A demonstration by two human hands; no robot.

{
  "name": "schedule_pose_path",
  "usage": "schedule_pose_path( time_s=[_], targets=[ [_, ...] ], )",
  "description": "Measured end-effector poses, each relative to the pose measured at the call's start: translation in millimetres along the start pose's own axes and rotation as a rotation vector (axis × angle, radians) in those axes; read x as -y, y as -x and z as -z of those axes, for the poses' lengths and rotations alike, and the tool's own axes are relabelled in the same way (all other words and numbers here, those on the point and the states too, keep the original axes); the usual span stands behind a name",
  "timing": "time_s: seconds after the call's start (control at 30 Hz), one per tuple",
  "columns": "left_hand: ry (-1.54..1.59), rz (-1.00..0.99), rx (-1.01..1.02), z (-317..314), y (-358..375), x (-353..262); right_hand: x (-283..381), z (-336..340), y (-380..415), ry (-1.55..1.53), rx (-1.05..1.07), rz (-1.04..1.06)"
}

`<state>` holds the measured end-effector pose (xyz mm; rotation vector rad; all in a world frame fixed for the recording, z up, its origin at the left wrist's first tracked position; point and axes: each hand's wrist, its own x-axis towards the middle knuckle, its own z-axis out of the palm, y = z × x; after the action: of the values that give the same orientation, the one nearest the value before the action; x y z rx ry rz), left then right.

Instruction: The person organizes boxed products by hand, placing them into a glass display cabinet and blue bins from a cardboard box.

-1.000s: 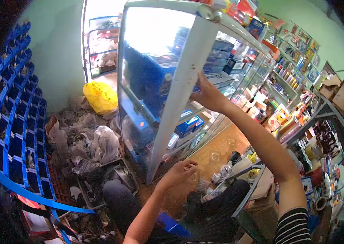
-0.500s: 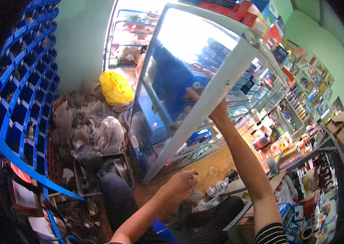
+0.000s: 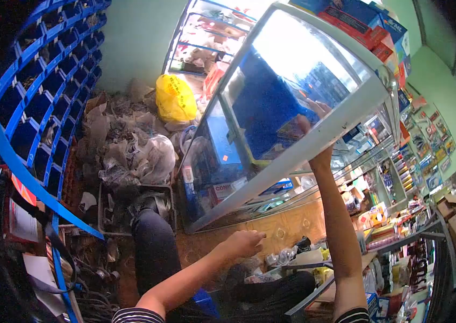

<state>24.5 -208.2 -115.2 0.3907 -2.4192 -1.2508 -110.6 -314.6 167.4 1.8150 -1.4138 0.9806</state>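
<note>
My right hand (image 3: pixel 322 156) reaches behind the pale frame of a glass display case (image 3: pixel 292 152), its arm stretched up. The frame edge covers most of its fingers, and blurred finger shapes show in the glass just above. What it touches inside is hidden. My left hand (image 3: pixel 245 244) hovers over the patterned floor, below the case's lower corner. Its fingers are curled in, and the palm side is turned away, so I cannot tell what it holds, if anything. Blue boxes (image 3: pixel 223 141) and a white carton (image 3: pixel 229 189) stand behind the glass.
Blue storage bins (image 3: pixel 45 99) rise on the left. Crumpled clear plastic bags (image 3: pixel 150 156) and a yellow bag (image 3: pixel 176 100) lie beside the case, behind a grey tray (image 3: pixel 137 233). Boxes (image 3: pixel 354 24) are stacked on the case. Shelves of goods (image 3: pixel 395 183) line the right.
The view has shifted, so the case and bags appear further right, the bags also higher. My right hand stays behind the case frame, with more finger shapes showing in the glass. My left hand stays low.
</note>
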Motion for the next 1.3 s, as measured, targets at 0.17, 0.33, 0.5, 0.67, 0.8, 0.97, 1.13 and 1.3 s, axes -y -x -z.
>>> schedule_pose_path(
  time_s=[0.17, 0.33, 0.5, 0.67, 0.8, 0.97, 1.13, 1.3],
  targets=[
    [-0.005, -0.026, -0.007, -5.2, 1.9, 6.2, -19.0, 8.3, 4.6, -0.034, 0.086, 0.055],
    [-0.033, 0.03, 0.07, 4.6, 2.5, 1.5, -18.9, 11.6, -2.4, -0.089, 0.107, 0.074],
    [-0.037, 0.113, 0.138, 18.8, 8.3, -11.9, -21.4, 19.7, -5.0, -0.056, 0.217, 0.126],
    [-0.038, 0.092, 0.149, 29.9, 14.5, -19.5, -44.2, 58.8, 6.4, -0.053, 0.306, 0.109],
    [0.14, -0.048, 0.098, 52.5, 16.2, -24.4, -5.9, 157.1, 20.7, -0.147, 0.467, 0.111],
    [0.254, 0.167, 0.368, 35.9, -10.1, -13.1, 71.1, 326.2, 92.6, 0.098, 0.9, -0.152],
    [0.019, 0.2, 0.491, 18.6, -10.5, -8.3, 185.7, 505.4, 165.7, 0.586, 0.73, -0.929],
    [0.028, 0.126, 0.54, 3.1, -14.0, 46.5, 282.9, 627.9, 273.8, 0.868, 0.424, -1.557]
  ],
)
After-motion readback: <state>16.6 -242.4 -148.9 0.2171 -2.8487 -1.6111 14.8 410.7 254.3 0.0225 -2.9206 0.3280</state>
